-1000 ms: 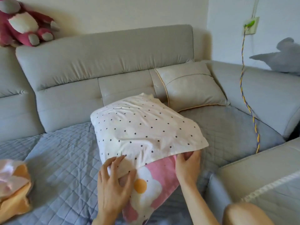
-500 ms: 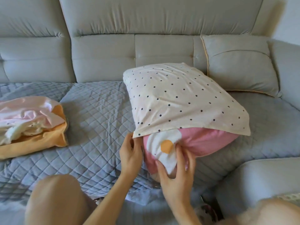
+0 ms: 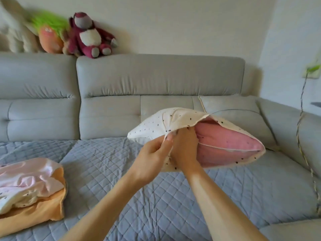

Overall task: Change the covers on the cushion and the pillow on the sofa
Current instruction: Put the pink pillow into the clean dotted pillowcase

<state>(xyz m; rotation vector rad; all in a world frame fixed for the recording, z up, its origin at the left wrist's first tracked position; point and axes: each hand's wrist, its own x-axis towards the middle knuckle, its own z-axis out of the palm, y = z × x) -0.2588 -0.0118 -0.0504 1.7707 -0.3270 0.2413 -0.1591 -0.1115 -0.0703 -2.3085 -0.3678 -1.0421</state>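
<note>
A pillow in a cream cover with dark dots (image 3: 156,126) is lifted off the sofa seat, its open end turned toward me. Inside the opening shows the pink inner pillow (image 3: 224,143) with a pale seam line. My left hand (image 3: 152,159) pinches the edge of the dotted cover at the near side of the opening. My right hand (image 3: 184,150) is right beside it, fingers curled into the cover's edge at the opening. A grey cushion (image 3: 232,112) leans against the sofa back behind the pillow.
A pile of pink, cream and orange fabric (image 3: 31,186) lies on the quilted blue seat cover (image 3: 111,162) at the left. Plush toys (image 3: 90,37) sit along the sofa's top. A braided cable (image 3: 300,136) hangs from a wall socket at right.
The pillow rose off the seat and turned its open end toward me. Both hands moved up onto the cover's edge; the flower-print part is no longer seen. The view tilted up.
</note>
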